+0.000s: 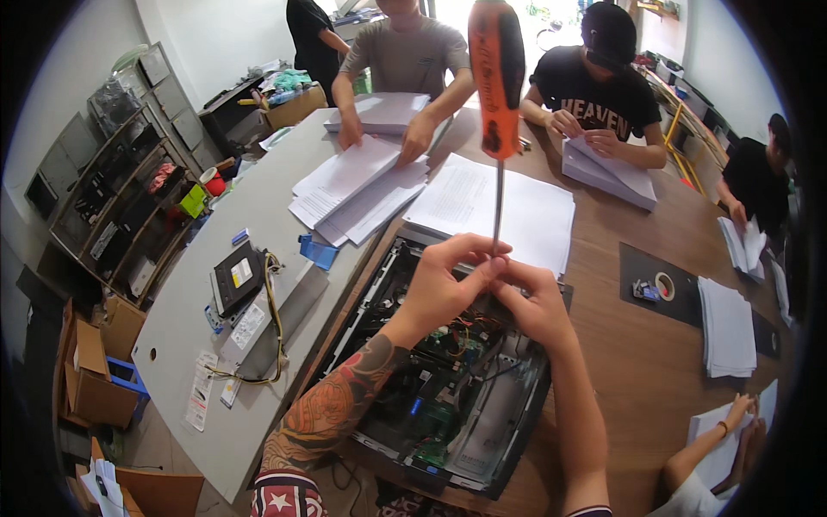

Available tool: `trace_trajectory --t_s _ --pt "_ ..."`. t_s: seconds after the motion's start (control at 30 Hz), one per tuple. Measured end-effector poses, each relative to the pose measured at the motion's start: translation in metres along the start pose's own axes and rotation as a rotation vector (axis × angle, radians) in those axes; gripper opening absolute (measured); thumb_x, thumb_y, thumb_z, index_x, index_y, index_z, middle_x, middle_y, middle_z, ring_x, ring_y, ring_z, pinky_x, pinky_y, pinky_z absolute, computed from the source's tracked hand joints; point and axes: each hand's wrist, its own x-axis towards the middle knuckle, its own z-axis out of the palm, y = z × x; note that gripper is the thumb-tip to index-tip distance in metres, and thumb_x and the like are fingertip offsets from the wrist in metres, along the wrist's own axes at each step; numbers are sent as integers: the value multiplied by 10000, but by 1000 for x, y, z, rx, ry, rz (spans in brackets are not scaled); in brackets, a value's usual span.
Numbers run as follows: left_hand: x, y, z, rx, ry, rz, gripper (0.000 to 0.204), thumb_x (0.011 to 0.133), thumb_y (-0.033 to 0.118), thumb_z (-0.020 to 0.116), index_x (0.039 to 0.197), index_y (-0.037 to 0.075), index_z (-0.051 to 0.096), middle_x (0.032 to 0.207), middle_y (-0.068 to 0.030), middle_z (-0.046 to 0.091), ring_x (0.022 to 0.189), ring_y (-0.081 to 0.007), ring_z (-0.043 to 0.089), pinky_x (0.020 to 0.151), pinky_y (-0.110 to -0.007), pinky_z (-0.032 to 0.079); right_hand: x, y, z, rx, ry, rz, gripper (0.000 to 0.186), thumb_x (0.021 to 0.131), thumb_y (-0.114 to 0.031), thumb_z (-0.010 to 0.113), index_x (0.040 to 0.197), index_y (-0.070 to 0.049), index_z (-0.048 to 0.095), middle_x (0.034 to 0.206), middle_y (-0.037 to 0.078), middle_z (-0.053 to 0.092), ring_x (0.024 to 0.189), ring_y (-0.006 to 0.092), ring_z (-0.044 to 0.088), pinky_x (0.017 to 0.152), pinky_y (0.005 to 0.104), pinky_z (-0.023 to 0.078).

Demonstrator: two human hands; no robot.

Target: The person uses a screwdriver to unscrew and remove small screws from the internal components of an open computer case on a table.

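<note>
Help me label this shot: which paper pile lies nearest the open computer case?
The middle pile, just beyond the case, crossed in view by the screwdriver; others lie farther off.

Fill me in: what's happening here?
The person's left hand and right hand hold an upright orange-and-black-handled screwdriver by its slim metal shaft, above an opened flat black computer case. Whether the tip touches anything is hidden. A rectangular silver metal box lies on the pale grey tabletop to the left. Across from them, a person in a grey-brown T-shirt handles white printed sheets, and another in a black T-shirt handles a stack of white paper.
</note>
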Motion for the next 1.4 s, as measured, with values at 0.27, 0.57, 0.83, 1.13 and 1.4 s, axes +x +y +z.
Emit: trace_trajectory --t_s 0.27,0.57,0.83,1.13,1.4 --pt "1 10 -8 -55 -154 59 471 945 154 618 1363 -26 495 1171 -140 647 1091 -187 615 989 -356 473 1 2 8 -85 82 -37 310 854 -52 705 1141 48 644 899 96 711 823 144 671 781 301 532" --pt "-3 20 8 -286 -182 12 437 1006 98 456 1422 -27 411 1321 -172 574 1187 -203 565 1061 -361 420 1 12 7 -125 140 -43 265 760 -113 806 962 -10 669 812 38 686 770 132 654 720 291 521" --pt "-1 9 -3 -120 -135 -29 252 930 14 607 1175 -45 629 1112 -126 659 1017 -167 642 937 -318 500 3 12 7 -109 90 -48 284 773 -140 794 1010 -27 686 848 44 695 783 132 651 736 299 522" --pt "-2 6 0 29 -134 67 134 885 27 654 1000 -33 624 944 -56 622 933 -128 575 903 -293 443 3 17 6 -76 95 -25 236 795 -185 783 923 -12 688 822 60 685 754 142 646 718 283 525" --pt "0 2 4 -48 -77 72 113 894 58 650 979 6 597 900 -29 618 885 -115 585 898 -308 457 3 8 6 -132 102 3 247 797 -185 776 925 7 686 806 71 688 742 147 664 705 292 533"
